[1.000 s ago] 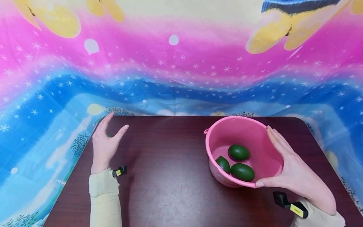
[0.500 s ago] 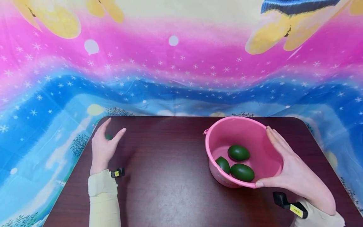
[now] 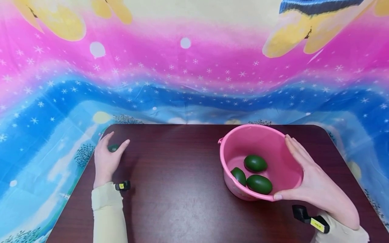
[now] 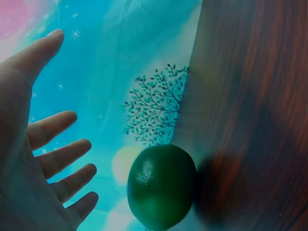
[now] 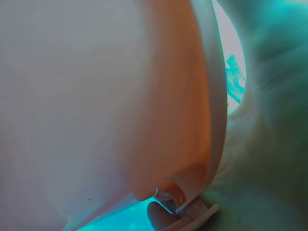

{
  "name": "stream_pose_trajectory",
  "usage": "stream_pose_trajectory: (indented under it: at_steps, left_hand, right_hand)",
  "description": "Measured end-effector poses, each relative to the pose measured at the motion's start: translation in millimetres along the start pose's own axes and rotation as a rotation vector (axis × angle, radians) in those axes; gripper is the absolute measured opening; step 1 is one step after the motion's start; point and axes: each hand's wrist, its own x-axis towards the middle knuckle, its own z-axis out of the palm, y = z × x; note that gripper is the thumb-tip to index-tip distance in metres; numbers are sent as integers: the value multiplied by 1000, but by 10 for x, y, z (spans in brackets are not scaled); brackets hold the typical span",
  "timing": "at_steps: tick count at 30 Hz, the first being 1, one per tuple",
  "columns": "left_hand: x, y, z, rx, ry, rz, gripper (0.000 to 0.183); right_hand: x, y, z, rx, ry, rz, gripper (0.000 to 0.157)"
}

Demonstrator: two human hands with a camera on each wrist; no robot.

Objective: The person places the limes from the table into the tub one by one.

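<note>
My left hand [image 3: 106, 162] hovers at the table's far left, thumb and fingers spread apart and holding nothing. Just beyond its palm is a smooth, dark green oval fruit [image 4: 162, 187], like an avocado, partly hidden by the hand in the head view. On the right, a pink bucket [image 3: 270, 145] leans toward me, and my right hand [image 3: 319, 185] grips its rim, thumb at the near edge and fingers along the far right side. Inside lie three similar green fruits [image 3: 255, 163]. Close up in the right wrist view, the bucket's outer wall [image 5: 96, 96] fills most of the picture.
The dark brown wooden table [image 3: 173, 189] has a rounded far edge. Behind it and along its sides hangs a colourful cloth [image 3: 188, 77] with snowflakes. A small handle lug [image 3: 221, 140] sticks out from the bucket's left rim.
My left hand has moved a little left and toward me, so more of the green fruit shows between thumb and fingers. The right hand and bucket have stayed in place.
</note>
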Motion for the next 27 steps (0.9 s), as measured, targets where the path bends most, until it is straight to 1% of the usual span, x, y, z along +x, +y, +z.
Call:
stream_pose_trajectory:
  at_steps: [3, 9, 13, 16, 22, 27]
  left_hand:
    - [6, -50, 8, 6, -4, -8, 76]
    - [9, -162, 26, 18, -27, -43, 78]
    - [8, -228, 34, 30, -42, -72, 78]
    - [9, -272, 40, 35, -38, -85, 77]
    - [7, -323, 50, 42, -25, -97, 75]
    - [-9, -334, 60, 60, -43, -127, 75]
  right_hand:
    - [-3, -4, -6, 8, -10, 5, 142]
    - [-5, -10, 11, 53, 3, 11, 142]
    - [-6, -8, 13, 42, 10, 9, 142]
    - [-4, -6, 11, 28, 11, 4, 142]
    - [1, -2, 18, 25, 19, -7, 142]
    - [-3, -1, 17, 46, 17, -8, 143]
